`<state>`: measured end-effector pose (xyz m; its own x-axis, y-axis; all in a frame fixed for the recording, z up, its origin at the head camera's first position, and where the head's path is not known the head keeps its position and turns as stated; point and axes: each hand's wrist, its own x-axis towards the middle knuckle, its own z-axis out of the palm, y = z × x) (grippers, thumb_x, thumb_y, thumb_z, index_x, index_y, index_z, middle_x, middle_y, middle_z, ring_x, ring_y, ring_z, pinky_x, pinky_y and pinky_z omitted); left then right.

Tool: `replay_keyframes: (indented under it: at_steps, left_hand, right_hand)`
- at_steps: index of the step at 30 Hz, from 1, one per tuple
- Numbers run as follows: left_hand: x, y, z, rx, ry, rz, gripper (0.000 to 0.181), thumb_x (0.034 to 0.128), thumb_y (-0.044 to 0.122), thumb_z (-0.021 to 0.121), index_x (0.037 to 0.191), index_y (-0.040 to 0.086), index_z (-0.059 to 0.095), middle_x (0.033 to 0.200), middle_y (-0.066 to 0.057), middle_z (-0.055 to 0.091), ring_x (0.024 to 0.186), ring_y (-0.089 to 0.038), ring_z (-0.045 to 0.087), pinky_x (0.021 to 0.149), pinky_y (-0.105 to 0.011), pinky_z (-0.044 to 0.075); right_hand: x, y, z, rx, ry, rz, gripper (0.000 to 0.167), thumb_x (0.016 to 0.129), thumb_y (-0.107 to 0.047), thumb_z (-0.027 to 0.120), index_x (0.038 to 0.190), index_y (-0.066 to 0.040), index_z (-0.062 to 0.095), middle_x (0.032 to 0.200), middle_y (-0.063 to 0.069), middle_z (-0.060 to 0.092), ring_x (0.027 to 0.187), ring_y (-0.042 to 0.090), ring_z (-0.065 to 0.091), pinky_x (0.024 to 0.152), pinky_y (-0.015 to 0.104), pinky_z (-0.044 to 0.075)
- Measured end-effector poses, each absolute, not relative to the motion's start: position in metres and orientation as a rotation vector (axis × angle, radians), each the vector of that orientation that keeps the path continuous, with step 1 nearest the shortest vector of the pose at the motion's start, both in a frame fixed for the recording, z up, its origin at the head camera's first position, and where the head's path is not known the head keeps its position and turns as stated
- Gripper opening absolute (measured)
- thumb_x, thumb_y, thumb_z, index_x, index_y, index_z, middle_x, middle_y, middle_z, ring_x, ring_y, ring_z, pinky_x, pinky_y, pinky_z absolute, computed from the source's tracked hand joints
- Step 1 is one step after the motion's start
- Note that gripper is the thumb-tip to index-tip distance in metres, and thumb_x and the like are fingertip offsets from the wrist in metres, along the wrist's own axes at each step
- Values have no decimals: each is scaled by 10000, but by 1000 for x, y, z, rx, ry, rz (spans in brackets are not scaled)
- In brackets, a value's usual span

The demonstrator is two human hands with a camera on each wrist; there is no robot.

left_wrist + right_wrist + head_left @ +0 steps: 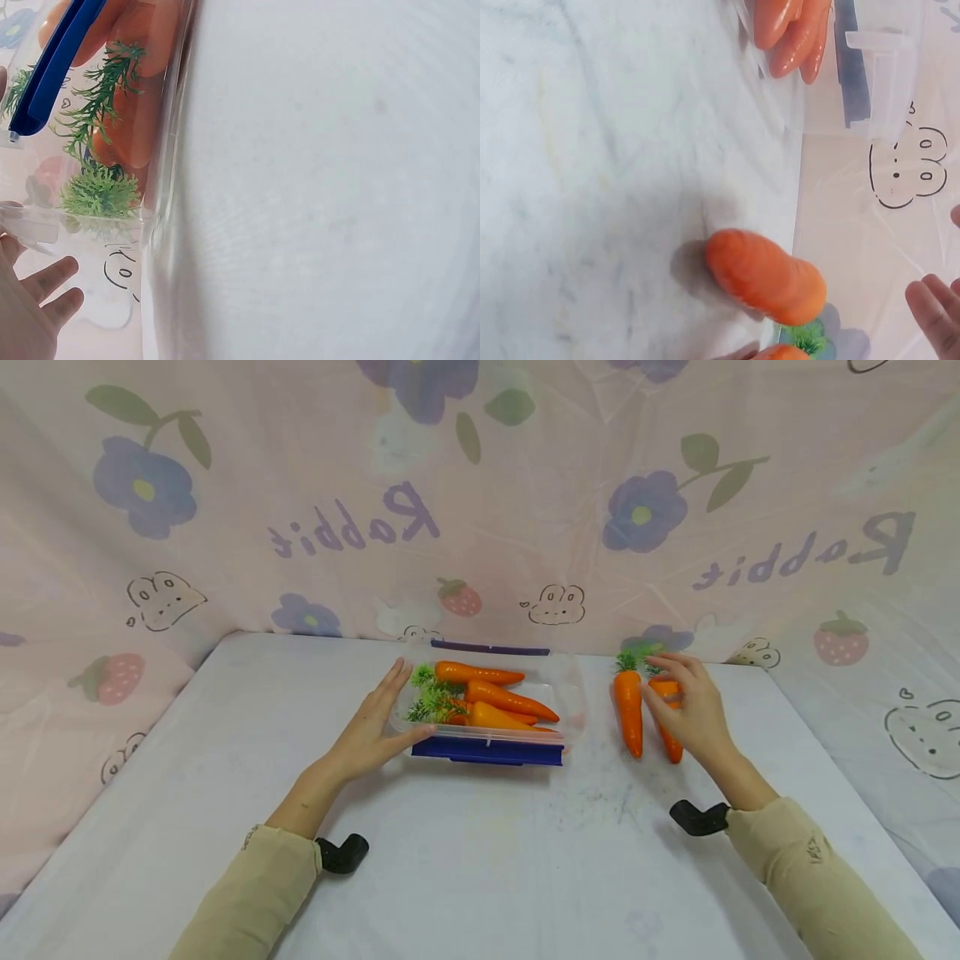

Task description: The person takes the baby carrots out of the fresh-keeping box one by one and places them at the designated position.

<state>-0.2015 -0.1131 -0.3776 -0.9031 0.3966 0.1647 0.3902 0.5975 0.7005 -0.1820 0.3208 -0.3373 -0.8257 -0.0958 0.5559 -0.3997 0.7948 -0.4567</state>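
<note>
A clear plastic box point(573, 693) with blue side latches point(487, 752) holds several orange toy carrots point(510, 700), their green tops to the left. My left hand point(375, 727) rests at the box's left end, fingers straight and thumb along the front rim. In the left wrist view, fingers point(56, 289) spread beside the clear end wall. Right of the box, a carrot point(628, 714) lies on the table with another carrot point(667, 727) beside it. Over that second one hovers my right hand point(693, 706), fingers loosely bent, partly hiding it. In the right wrist view, the fingers point(934, 311) stand apart from the nearer carrot point(765, 276).
A white tabletop point(487, 860) lies under everything, with faint grey smudges right of the middle. Behind it hangs a pale curtain point(525, 510) printed with flowers, rabbits and strawberries. Black wrist mounts point(341, 853) stick out from both sleeves.
</note>
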Motion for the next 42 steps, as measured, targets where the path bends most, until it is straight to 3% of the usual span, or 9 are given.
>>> replay_keyframes:
  at_steps: [10, 16, 21, 28, 31, 37, 42]
  left_hand:
    - [-201, -113, -378, 706, 2794, 1246, 912, 879, 513, 622, 1550, 302, 42, 1608, 119, -60, 1478, -335, 76, 1119, -662, 151]
    - [-201, -113, -378, 711, 2794, 1247, 912, 880, 510, 624, 1550, 303, 40, 1609, 117, -62, 1478, -335, 77, 1120, -657, 155]
    - [-201, -113, -378, 714, 2796, 1253, 915, 879, 509, 625, 1552, 293, 44, 1610, 110, -58, 1476, -339, 83, 1120, -656, 158]
    - [-202, -113, -379, 713, 2796, 1246, 911, 882, 508, 622, 1552, 294, 43, 1608, 117, -62, 1475, -336, 90, 1121, -654, 163]
    - [-202, -113, -379, 712, 2796, 1245, 912, 881, 509, 623, 1552, 291, 46, 1609, 114, -59, 1475, -338, 93, 1120, -655, 163]
    - [-202, -113, -379, 714, 2793, 1250, 913, 880, 507, 624, 1554, 280, 52, 1612, 103, -51, 1474, -345, 95, 1119, -658, 159]
    - [-202, -113, -378, 717, 2795, 1253, 916, 879, 515, 622, 1554, 279, 50, 1613, 101, -51, 1472, -354, 98, 1113, -666, 161]
  right_hand:
    - [-186, 307, -339, 409, -2444, 858, 384, 868, -16, 669, 1244, 21, 599, 1266, 208, 507, 939, 323, 610, 692, -9, 416]
    - [-190, 299, -340, 444, -2431, 842, 399, 840, 15, 691, 1229, 25, 604, 1259, 223, 511, 941, 370, 621, 669, -15, 393]
    - [-193, 293, -340, 490, -2421, 813, 395, 826, 18, 704, 1212, 28, 618, 1248, 209, 532, 911, 345, 622, 584, 23, 397]
    - [-192, 284, -333, 541, -2473, 824, 380, 848, -39, 702, 1215, 19, 622, 1283, 205, 528, 934, 311, 623, 700, -1, 424]
    - [-192, 279, -328, 583, -2533, 805, 390, 858, -73, 702, 1232, -2, 616, 1303, 189, 522, 956, 310, 631, 720, 65, 476]
    - [-191, 270, -319, 680, -2638, 723, 388, 858, -106, 712, 1226, -24, 621, 1308, 156, 521, 920, 258, 642, 684, 327, 573]
    - [-191, 264, -312, 750, -2702, 733, 393, 861, -107, 710, 1238, -45, 616, 1310, 157, 510, 929, 253, 650, 673, 349, 584]
